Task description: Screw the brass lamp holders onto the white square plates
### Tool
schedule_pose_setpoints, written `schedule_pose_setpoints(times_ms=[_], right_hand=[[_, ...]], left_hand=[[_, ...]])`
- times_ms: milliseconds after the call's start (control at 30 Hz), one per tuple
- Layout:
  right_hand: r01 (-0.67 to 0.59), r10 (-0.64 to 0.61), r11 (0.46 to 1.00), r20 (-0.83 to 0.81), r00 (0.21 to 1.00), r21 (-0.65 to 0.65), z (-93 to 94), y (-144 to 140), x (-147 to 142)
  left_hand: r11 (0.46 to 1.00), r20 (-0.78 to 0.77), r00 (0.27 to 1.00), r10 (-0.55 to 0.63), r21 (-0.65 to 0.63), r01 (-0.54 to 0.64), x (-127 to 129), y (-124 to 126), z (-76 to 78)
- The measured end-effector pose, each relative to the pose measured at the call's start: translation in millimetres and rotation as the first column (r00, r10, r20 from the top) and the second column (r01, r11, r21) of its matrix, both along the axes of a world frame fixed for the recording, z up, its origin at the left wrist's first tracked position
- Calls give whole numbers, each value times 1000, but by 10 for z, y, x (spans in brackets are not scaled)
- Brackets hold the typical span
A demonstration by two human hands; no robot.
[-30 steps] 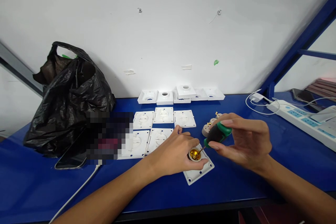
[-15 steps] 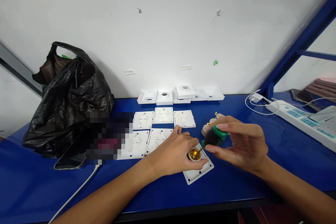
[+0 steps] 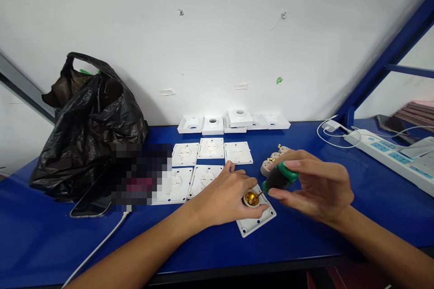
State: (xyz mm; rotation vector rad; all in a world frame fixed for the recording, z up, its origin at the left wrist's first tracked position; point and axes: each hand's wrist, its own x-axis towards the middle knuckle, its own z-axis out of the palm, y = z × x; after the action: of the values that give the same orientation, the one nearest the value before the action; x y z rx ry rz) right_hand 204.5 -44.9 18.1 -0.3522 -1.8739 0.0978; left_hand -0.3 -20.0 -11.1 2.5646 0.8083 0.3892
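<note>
Clock directions are taken from the lamp socket (image 3: 251, 198), with 12 at the top of my view. From 10 to 9 o'clock I have a black plastic bag (image 3: 91, 131) and a phone (image 3: 91, 201) lying on the blue table (image 3: 210, 253). White square plates (image 3: 185, 153) lie flat at 10 to 12 o'clock. Behind them is a row of white covers (image 3: 213, 125), with 1 cover stacked on top.

My left hand (image 3: 233, 196) reaches in from 9 o'clock. Thumb and forefinger are clamped around the socket, which stands on 1 white base plate (image 3: 252, 226) set askew. My right hand (image 3: 322, 185), at 3 o'clock, pinches the handle of a green-and-black screwdriver (image 3: 280, 177). The blade slants down into the brass cup; I cannot tell whether the tip is seated on a screw.

Compared with 0.5 s ago, the handle has shifted slightly toward 3 o'clock and the right fingers sit differently on it. Socket, plate and left-hand clamp are unchanged. I judge this as turning work in progress, with the socket held steady.

Round parts with brass-coloured pieces (image 3: 266, 168) sit at 1 o'clock; a power strip (image 3: 389, 151) lies at 2.
</note>
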Motion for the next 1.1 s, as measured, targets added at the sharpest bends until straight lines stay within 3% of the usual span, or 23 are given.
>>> schedule_pose_setpoints(times_ms=[233, 600, 833, 1100], right_hand=[[35, -29, 999, 173, 985, -29, 35, -92, 16], [4, 0, 1000, 184, 983, -21, 10, -57, -23], [-43, 46, 991, 24, 999, -128, -91, 18, -24], [31, -56, 972, -104, 993, -233, -239, 95, 17]], left_hand=[[1000, -37, 999, -4, -15, 4, 4, -2, 33], [1000, -18, 1000, -8, -10, 8, 5, -4, 19], [999, -15, 999, -30, -19, 30, -22, 26, 19], [998, -34, 998, -49, 43, 50, -54, 65, 16]])
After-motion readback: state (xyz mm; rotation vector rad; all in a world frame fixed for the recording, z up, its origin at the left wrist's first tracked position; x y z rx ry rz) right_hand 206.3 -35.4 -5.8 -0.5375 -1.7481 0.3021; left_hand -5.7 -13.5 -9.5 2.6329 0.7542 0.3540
